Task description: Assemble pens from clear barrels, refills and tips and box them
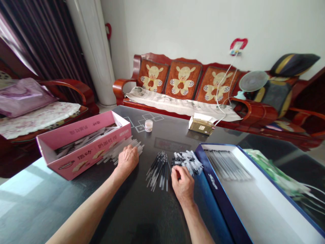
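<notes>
My left hand [128,156] rests with bent fingers on a loose heap of clear pen barrels [111,154] beside the pink box; its fingertips are partly hidden, and it seems closed on a barrel. My right hand [182,183] is closed in a pinch at the right edge of a fanned pile of dark-tipped pen refills [158,171]. A thin dark refill appears to run into its fingertips. Just beyond that hand lies a heap of clear and black pen caps [188,161].
The pink box [88,154] holds more pen parts. A blue-rimmed box [215,189] at right contains a row of finished-looking pens [227,164]. A small round jar [148,126], a tissue box [201,124] and a green plastic bag [274,169] also stand on the dark table [142,217].
</notes>
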Demonstrator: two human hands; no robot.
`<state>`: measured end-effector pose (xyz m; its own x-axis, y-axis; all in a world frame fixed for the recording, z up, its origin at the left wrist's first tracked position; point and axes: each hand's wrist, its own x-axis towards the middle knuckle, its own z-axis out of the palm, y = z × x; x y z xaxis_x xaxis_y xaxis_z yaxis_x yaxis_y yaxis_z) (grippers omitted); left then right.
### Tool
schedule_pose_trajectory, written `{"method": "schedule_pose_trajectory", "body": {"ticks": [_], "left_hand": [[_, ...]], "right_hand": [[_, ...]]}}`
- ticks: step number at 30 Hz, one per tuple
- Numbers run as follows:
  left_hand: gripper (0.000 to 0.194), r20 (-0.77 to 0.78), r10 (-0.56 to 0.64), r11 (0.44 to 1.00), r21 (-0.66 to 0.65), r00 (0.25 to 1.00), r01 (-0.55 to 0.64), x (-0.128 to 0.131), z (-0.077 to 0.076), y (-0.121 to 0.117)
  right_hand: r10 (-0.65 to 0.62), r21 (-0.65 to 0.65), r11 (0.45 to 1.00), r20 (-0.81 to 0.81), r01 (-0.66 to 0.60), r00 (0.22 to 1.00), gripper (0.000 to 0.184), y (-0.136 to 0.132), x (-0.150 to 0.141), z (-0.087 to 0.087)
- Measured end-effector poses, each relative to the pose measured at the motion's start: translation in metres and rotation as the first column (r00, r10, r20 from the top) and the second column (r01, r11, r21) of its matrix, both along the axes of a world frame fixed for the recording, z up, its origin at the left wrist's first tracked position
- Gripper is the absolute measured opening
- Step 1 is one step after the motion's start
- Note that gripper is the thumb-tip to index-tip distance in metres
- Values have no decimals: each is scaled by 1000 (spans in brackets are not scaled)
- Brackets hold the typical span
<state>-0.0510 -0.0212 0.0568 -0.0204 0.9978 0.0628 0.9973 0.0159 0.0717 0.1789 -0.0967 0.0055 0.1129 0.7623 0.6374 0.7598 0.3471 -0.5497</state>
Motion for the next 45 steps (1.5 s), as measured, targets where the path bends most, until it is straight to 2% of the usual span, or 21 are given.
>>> {"method": "schedule_pose_trajectory", "body": {"ticks": [9,16,21,24,26,27,28,30,32,33,34,35,36,39,41,45], "left_hand": [[25,-40,-1,1000,9,999,1,1,-1,1],[30,-90,-81,995,-71,993,75,2,0,9],[30,-106,-127,988,-104,986,116,-3,3,15],[32,-14,-134,991,23,991,135,-2,8,15],[38,175,-182,975,157,968,155,3,7,14],[39,311,-215,966,205,926,155,8,5,14],[37,472,-249,964,202,846,171,14,0,14],[39,796,-190,977,94,575,193,28,-11,14],[45,943,-121,973,51,310,226,42,-24,13],[45,964,-124,971,69,236,227,48,-29,12],[45,966,-166,966,119,199,228,52,-33,11],[42,950,-237,956,190,206,222,54,-37,10],[39,911,-326,936,274,252,220,56,-39,9],[32,677,-547,835,484,492,262,55,-42,7],[31,518,-594,783,548,615,295,55,-44,7],[27,277,-585,708,633,763,314,56,-47,6]], "right_hand": [[-6,-61,998,-1,6,1000,16,0,0,0],[-17,-222,974,131,46,991,17,-2,-3,-1],[-18,-219,974,191,61,981,18,0,-3,-4],[-28,-197,978,194,67,981,19,1,-3,-5],[-41,-185,980,197,78,980,19,1,-3,-7],[-51,-179,980,194,86,980,19,1,-3,-8],[-65,-171,980,186,97,980,19,2,-3,-8],[-97,-145,982,156,120,983,19,3,-2,-10],[-120,-101,986,107,131,987,19,4,-2,-11],[-121,-70,990,76,126,990,19,4,-2,-10],[-115,-34,993,41,116,993,20,5,-2,-10],[-103,5,995,8,103,995,21,5,-2,-8],[-88,45,995,-21,89,996,22,5,-2,-7],[-58,129,989,-73,67,996,24,5,-2,-1],[-50,148,987,-93,63,994,25,4,-2,2],[-39,177,982,-141,64,989,24,3,-1,6]]}}
